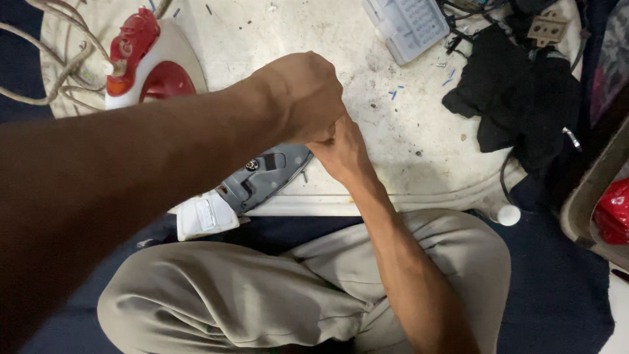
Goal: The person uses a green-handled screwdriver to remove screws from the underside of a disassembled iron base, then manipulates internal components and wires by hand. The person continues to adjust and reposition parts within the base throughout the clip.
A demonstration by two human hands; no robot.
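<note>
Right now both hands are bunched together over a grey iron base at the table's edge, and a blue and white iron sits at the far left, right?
Not quite. The head view shows the far-left iron is red and white, not blue. The rest holds: the left hand and right hand meet over the grey iron base at the edge of the table.

Bare forearms, no sleeves visible; seemingly beige trousers (262,295) worn.

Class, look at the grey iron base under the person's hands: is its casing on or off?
Off. The grey iron base lies bare, its screw and inner fittings exposed, below the left hand and right hand.
</note>
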